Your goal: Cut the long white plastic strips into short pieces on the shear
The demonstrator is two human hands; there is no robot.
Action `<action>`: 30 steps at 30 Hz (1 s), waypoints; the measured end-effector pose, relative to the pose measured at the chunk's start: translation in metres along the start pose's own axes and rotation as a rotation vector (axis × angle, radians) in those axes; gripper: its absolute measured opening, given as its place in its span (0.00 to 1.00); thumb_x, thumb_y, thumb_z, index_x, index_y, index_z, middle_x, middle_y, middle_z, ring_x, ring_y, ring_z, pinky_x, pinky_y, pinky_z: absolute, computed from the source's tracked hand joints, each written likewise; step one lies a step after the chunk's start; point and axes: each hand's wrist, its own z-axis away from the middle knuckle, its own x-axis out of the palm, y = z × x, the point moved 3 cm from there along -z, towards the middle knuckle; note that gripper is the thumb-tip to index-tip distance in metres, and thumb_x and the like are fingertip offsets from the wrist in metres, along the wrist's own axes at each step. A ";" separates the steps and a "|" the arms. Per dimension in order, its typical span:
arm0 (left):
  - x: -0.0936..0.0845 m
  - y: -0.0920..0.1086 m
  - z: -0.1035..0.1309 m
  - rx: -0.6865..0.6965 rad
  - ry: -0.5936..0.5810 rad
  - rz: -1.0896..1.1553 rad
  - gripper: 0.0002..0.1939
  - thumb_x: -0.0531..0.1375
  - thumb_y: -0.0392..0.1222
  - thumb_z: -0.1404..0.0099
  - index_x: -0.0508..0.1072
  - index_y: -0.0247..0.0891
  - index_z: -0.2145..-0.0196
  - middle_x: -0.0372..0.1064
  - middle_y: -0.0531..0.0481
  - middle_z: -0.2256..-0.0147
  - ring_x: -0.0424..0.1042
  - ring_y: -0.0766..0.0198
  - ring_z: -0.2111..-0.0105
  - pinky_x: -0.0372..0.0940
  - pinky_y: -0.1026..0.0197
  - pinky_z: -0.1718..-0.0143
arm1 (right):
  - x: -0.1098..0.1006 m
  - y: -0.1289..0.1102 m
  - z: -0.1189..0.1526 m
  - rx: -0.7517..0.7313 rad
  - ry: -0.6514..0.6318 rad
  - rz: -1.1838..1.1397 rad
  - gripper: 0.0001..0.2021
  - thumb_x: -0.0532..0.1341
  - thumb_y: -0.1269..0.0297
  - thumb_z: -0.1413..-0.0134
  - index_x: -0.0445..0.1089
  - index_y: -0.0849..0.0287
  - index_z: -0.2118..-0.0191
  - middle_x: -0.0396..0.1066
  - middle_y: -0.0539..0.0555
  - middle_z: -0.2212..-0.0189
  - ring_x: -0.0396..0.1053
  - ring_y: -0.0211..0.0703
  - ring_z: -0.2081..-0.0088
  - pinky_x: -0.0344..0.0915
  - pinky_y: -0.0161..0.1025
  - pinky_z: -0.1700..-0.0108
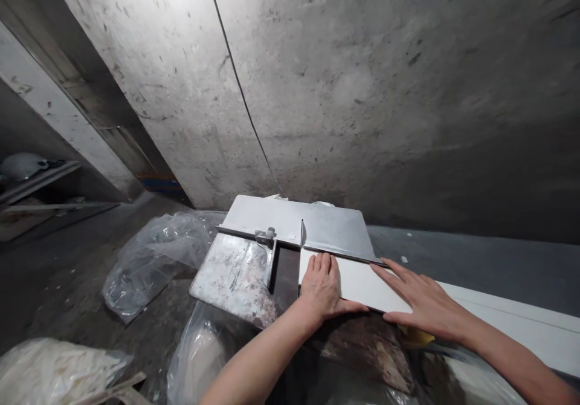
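A long white board (362, 281) lies on a small metal table saw (247, 272) and extends past its right side. My left hand (322, 287) presses on the board's left end, fingers together on top and thumb stretched along the near edge. Farther right, my right hand (423, 302) spans the board with fingers spread, the thumb by the near edge and fingertips by the far edge. The thin upright blade (303, 234) stands just beyond my left fingertips. Left of it, a metal stop (267, 237) is fixed on the tabletop. The board's underside is hidden.
Behind the saw rises a grey concrete wall (344, 90) with a dark cable (240, 84) running down it. Clear plastic sheeting (154, 260) lies on the floor to the left. A plastic bag of white pieces (58, 372) sits lower left, below a shelf (40, 181).
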 end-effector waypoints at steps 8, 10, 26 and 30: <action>0.000 0.003 0.000 0.025 0.012 -0.016 0.60 0.52 0.81 0.51 0.54 0.25 0.40 0.60 0.29 0.45 0.60 0.43 0.45 0.56 0.45 0.42 | 0.001 0.005 -0.001 -0.021 0.007 -0.008 0.46 0.62 0.39 0.58 0.50 0.48 0.33 0.49 0.60 0.34 0.52 0.66 0.37 0.57 0.59 0.42; 0.000 0.005 -0.001 0.016 0.019 -0.019 0.61 0.52 0.82 0.52 0.54 0.24 0.39 0.60 0.29 0.45 0.60 0.43 0.45 0.56 0.45 0.43 | 0.000 0.007 -0.001 -0.020 -0.004 -0.003 0.46 0.62 0.40 0.58 0.49 0.48 0.33 0.50 0.59 0.34 0.52 0.66 0.37 0.57 0.60 0.43; 0.002 0.001 0.001 0.005 0.004 -0.044 0.58 0.52 0.80 0.49 0.56 0.23 0.40 0.58 0.27 0.43 0.58 0.42 0.42 0.55 0.45 0.41 | -0.006 -0.010 -0.009 -0.002 -0.044 0.020 0.47 0.62 0.43 0.56 0.45 0.51 0.32 0.44 0.62 0.33 0.50 0.65 0.36 0.54 0.63 0.42; 0.004 0.001 0.002 0.001 0.015 -0.045 0.59 0.51 0.80 0.49 0.55 0.21 0.39 0.58 0.27 0.43 0.58 0.41 0.42 0.54 0.45 0.40 | -0.008 -0.015 -0.015 -0.027 -0.054 0.045 0.48 0.63 0.43 0.58 0.46 0.51 0.32 0.45 0.63 0.33 0.50 0.64 0.36 0.57 0.60 0.43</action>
